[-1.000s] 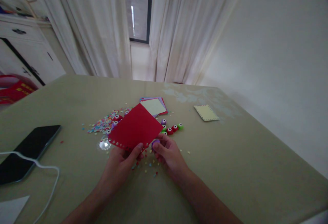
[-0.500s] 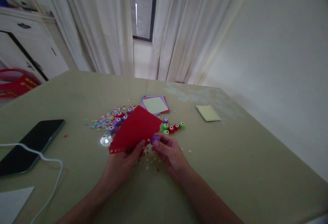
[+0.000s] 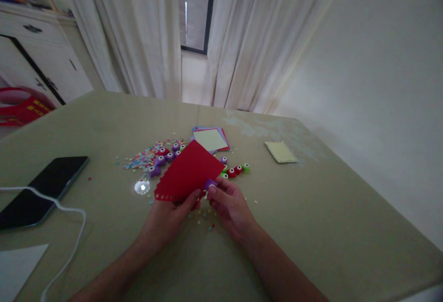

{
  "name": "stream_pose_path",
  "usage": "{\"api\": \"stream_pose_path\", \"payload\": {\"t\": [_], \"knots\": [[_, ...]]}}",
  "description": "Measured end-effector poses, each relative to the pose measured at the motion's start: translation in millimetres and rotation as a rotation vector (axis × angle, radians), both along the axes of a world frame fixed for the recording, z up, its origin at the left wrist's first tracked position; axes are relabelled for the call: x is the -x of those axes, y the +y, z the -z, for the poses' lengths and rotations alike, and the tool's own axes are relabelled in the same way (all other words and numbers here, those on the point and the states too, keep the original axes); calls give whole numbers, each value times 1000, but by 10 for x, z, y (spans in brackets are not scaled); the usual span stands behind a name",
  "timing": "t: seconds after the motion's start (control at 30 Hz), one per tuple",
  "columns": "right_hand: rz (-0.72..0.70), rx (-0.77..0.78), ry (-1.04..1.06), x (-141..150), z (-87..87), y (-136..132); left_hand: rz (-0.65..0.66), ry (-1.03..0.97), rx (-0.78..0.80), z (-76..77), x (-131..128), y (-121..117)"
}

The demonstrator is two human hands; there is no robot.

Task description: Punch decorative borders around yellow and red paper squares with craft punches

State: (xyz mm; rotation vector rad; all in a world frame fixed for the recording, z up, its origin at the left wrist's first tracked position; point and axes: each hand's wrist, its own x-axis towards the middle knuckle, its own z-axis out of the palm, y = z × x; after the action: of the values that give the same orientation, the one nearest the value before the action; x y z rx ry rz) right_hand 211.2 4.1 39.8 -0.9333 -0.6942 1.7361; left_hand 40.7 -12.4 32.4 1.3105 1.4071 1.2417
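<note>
My left hand (image 3: 173, 216) pinches a red sheet of paper (image 3: 190, 170) by its near edge, thumb on top. Small punched holes run along the sheet's left and near edges. Between the thumb and fingers of my right hand (image 3: 230, 205) is a small purple craft punch (image 3: 210, 184), at the sheet's near right edge. Whether the paper sits in its slot I cannot tell. Beyond that hand, several green, red and purple craft punches (image 3: 231, 172) lie in a group. More purple punches (image 3: 160, 161) lie left of the sheet, partly hidden by it.
Colourful paper confetti (image 3: 145, 156) is heaped at left, with stray bits below my hands. Behind the sheet lies a stack of coloured paper (image 3: 211, 139); a yellow punched sheet (image 3: 281, 152) lies at right. A phone (image 3: 44, 191), white cable (image 3: 74, 210) and clear round object (image 3: 141, 187) are at left.
The red sheet has shifted slightly right and turned a little in my left hand. The purple punch stays in my right hand at the sheet's edge. The view has moved slightly.
</note>
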Motion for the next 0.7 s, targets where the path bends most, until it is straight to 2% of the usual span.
{"api": "stream_pose_path", "payload": {"t": [0.23,0.43,0.7], "knots": [[-16,18,25,27,41,1,-6,37,-40,-18,5,7],[1,-5,-51,45,50,8,18,46,-56,-44,6,13],[35,-23,-92,68,-31,-14,-9,47,-17,-20,12,25]]}}
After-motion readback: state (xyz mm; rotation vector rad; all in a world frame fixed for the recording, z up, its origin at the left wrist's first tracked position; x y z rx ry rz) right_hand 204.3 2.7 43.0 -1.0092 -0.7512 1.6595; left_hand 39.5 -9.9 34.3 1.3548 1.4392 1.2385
